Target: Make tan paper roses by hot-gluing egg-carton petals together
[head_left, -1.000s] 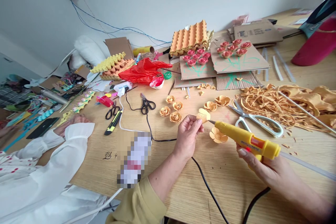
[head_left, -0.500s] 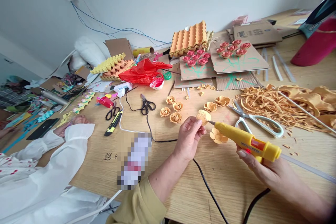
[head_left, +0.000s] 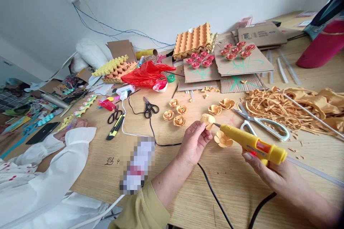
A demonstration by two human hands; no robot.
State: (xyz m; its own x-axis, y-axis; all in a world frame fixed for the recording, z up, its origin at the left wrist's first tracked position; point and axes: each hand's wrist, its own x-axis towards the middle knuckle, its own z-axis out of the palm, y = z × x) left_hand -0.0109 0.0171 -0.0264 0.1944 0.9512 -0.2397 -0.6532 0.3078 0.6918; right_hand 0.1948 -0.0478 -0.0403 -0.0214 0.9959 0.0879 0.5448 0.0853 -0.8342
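Note:
Between the thumb and fingers of my left hand (head_left: 194, 142) is a small tan flower piece (head_left: 208, 120) cut from egg-carton pulp. My right hand (head_left: 279, 173) grips a yellow hot glue gun (head_left: 249, 142), its nozzle tip at the right edge of the piece. A clear glue stick (head_left: 314, 171) sticks out of the gun's back. Just below the nozzle, an open tan flower (head_left: 223, 139) lies on the table. Two more tan flowers (head_left: 215, 110) rest behind my left hand, and several rolled tan roses (head_left: 179, 120) sit to its left.
White-handled scissors (head_left: 264, 123) and a heap of tan scraps (head_left: 271, 105) lie at right. Red flowers stand on cardboard sheets (head_left: 245, 66) behind. Black scissors (head_left: 150, 107), a utility knife (head_left: 116, 127) and a black cord (head_left: 212, 186) lie about. A person's white sleeve (head_left: 72, 161) is at left.
The flower piece has tilted slightly in my left hand, so its petal edge shows more. The glue gun stays at it, and the view has shifted very slightly.

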